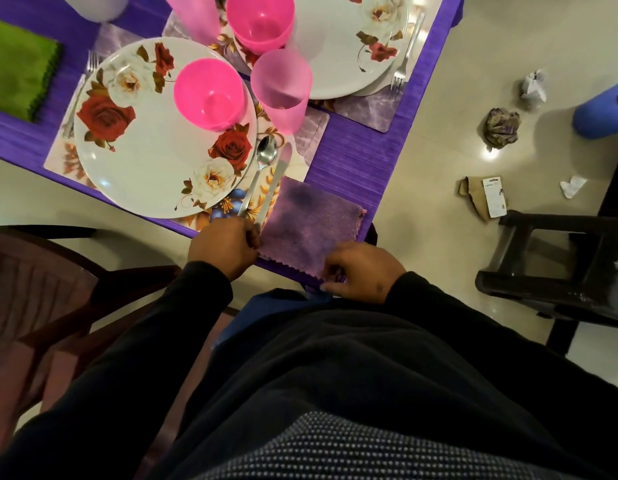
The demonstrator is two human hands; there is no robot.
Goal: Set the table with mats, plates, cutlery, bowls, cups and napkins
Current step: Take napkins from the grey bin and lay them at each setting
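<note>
The near plate (162, 133) is already set — bowl (208, 95) on it, spoon (262, 168) and knife (274, 181) beside. The purple napkin (309, 220), beside the plate, is pinched at its corners by left hand (224, 249) and right hand (363, 268) — placing judged nearly finished.

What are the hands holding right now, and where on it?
Both hands hold the purple napkin: the left hand at its left edge beside the knife, the right hand at its near corner.

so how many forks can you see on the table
2. One fork lies left of the near plate, mostly hidden by its rim. The other fork lies right of the far plate. More could be hidden beyond the frame.
</note>
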